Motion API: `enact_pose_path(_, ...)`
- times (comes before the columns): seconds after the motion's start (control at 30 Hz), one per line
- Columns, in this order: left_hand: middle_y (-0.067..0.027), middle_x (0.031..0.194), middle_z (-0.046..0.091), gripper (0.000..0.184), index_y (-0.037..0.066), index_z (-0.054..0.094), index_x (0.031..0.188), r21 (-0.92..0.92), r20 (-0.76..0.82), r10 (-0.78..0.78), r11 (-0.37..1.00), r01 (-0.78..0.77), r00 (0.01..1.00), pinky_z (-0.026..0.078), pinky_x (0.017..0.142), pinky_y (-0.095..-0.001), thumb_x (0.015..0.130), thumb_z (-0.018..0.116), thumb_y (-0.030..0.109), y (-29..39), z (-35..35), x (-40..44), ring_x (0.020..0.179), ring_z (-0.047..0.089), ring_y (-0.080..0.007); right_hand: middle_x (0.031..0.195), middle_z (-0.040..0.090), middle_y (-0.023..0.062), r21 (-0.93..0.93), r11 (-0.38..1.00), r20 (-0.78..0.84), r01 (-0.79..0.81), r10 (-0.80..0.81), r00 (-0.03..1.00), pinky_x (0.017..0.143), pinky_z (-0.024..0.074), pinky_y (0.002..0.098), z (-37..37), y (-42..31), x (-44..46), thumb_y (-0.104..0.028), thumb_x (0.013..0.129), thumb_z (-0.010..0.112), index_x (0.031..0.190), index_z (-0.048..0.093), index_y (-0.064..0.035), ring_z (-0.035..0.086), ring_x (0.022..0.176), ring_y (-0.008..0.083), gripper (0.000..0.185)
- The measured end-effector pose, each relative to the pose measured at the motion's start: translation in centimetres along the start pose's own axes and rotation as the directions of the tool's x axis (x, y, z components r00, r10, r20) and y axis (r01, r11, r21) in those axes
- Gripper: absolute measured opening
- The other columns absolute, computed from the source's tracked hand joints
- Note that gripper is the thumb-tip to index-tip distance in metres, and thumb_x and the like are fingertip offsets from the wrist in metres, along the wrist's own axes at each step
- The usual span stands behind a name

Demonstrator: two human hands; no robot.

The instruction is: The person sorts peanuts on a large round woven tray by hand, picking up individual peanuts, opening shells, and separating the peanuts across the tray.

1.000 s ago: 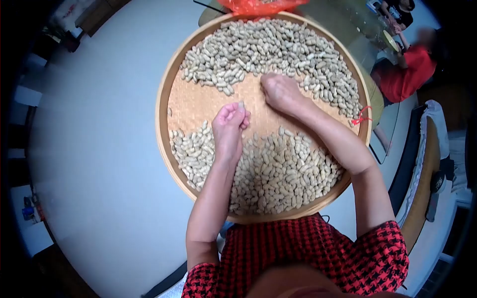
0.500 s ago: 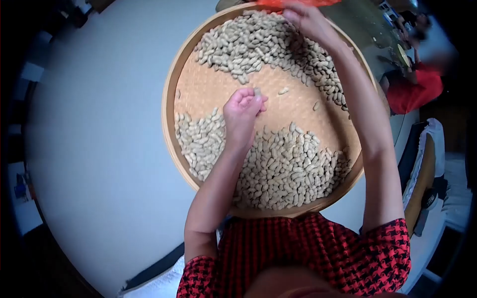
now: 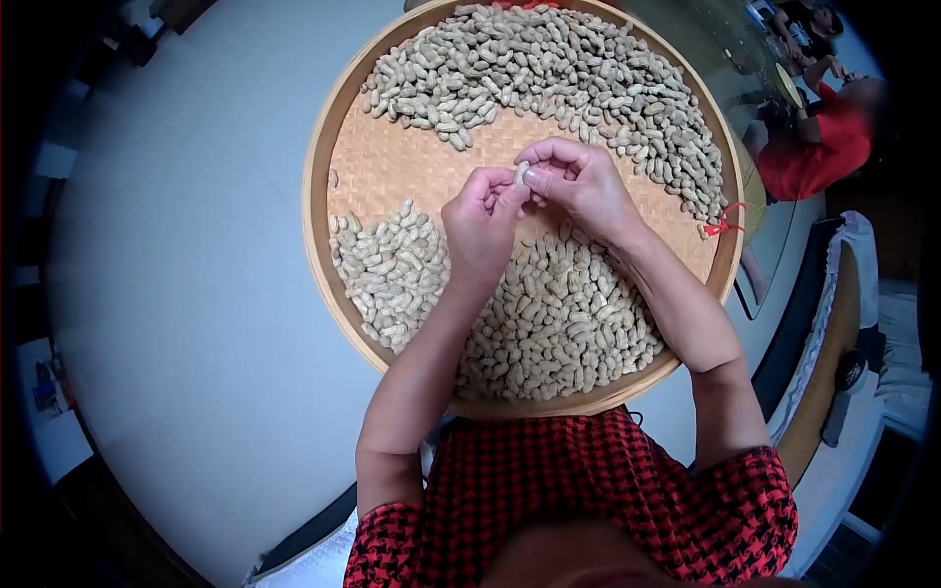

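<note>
Over the middle of a round woven tray, my left hand and my right hand meet at one peanut. Both hands are closed, their thumbs and fingertips pinching it between them. Unshelled peanuts lie in a broad band along the tray's far side and right. Another heap of peanuts covers the near side, reaching left beneath my left wrist. My fingers partly cover the peanut.
A red string lies at the tray's right rim. Beyond it sits a person in a red top, with another person behind. To the right is a seat with a white cover. Pale floor extends left.
My right hand has come back from the tray's far edge to join my left at the peanut. The red thing at the far edge now shows far less. A red string shows at right.
</note>
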State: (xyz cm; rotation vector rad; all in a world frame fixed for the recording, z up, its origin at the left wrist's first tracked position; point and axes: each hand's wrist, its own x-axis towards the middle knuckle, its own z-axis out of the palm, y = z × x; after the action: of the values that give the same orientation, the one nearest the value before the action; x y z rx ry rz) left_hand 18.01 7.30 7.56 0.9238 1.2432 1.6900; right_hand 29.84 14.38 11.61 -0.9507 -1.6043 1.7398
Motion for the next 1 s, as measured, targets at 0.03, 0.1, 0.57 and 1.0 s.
enact_pose_path(0.03, -0.0058, 0.072, 0.061, 0.01, -0.003, 0.055, 0.085, 0.061, 0.033, 0.033, 0.998, -0.035, 0.999, 0.045, 0.054, -0.0219, 0.086, 0.056, 0.007, -0.1, -0.1, 0.0, 0.061, 0.055, -0.0085, 0.079, 0.061, 0.0069, -0.021, 1.0, 0.006, 0.002, -0.002, 1.0, 0.062, 0.0498, 0.0211, -0.2, 0.0, -0.1, 0.001, 0.083, 0.057, 0.096, 0.058, 0.0055, 0.059, 0.068, 0.0095, 0.014)
enact_pose_path(0.1, -0.0058, 0.071, 0.061, 0.013, -0.003, 0.055, 0.084, 0.117, 0.074, 0.052, 0.991, -0.061, 0.996, 0.045, 0.053, -0.0229, 0.088, 0.055, 0.01, -0.1, 0.0, -0.2, 0.06, 0.055, -0.009, 0.079, 0.062, 0.007, -0.029, 0.999, -0.016, 0.046, -0.046, 0.999, 0.062, 0.0494, 0.0213, 0.1, 0.2, -0.5, 0.002, 0.083, 0.056, 0.096, 0.059, 0.0053, 0.058, 0.068, 0.0094, 0.014)
enact_pose_path(0.57, -0.0029, 0.072, 0.052, 0.029, 0.003, 0.047, 0.082, -0.397, 0.21, -0.11, 0.898, 0.187, 0.971, 0.037, 0.056, -0.0174, 0.097, 0.034, 0.023, -0.2, 0.0, 0.3, 0.063, 0.045, -0.0053, 0.08, 0.062, 0.009, 0.201, 0.978, -0.118, 0.06, -0.037, 0.992, 0.064, 0.0473, 0.0214, 1.0, 1.3, -1.5, 0.004, 0.083, 0.055, 0.099, 0.058, 0.0076, 0.057, 0.068, 0.0102, 0.017)
enact_pose_path(1.0, -0.0087, 0.076, 0.054, 0.03, -0.002, 0.049, 0.09, -0.504, 0.283, -0.255, 0.78, 0.37, 0.924, 0.04, 0.058, -0.0229, 0.098, 0.029, 0.02, -0.4, -0.8, 0.8, 0.063, 0.048, -0.0118, 0.082, 0.062, 0.0095, 0.259, 0.966, -0.073, 0.018, 0.002, 0.997, 0.065, 0.0477, 0.0225, 0.9, 1.5, -1.2, 0.001, 0.083, 0.056, 0.106, 0.056, 0.0076, 0.057, 0.07, 0.0108, 0.024)
